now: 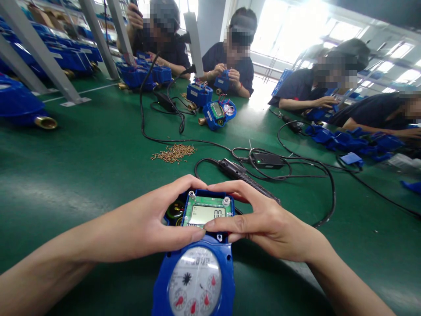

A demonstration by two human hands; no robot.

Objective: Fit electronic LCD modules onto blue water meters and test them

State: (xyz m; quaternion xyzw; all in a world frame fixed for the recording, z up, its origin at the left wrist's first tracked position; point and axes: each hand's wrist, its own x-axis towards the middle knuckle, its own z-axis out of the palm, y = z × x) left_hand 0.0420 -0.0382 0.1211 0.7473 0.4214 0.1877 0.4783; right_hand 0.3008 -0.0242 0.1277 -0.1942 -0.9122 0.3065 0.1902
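Note:
Right in front of me is a blue water meter [226, 272] with a round dial face carrying several red pointers. Its upper housing is uncovered and shows a green circuit board with a lit display [208, 214]. My left hand [154, 215] wraps the housing's left side, thumb on the board's lower edge. From the right, my right hand [263, 219] grips the other side, its thumb beside the left one below the display. The fingertips of both hands meet at the housing's far edge. Behind my right hand lies a black electric screwdriver [243, 173].
A pile of small brass screws [176, 152] lies on the green table [108, 171]. Black cables loop around a power box [268, 160]. Another open meter [219, 112] stands farther back. Several co-workers handle blue meters across the table. Metal posts [55, 52] rise at left.

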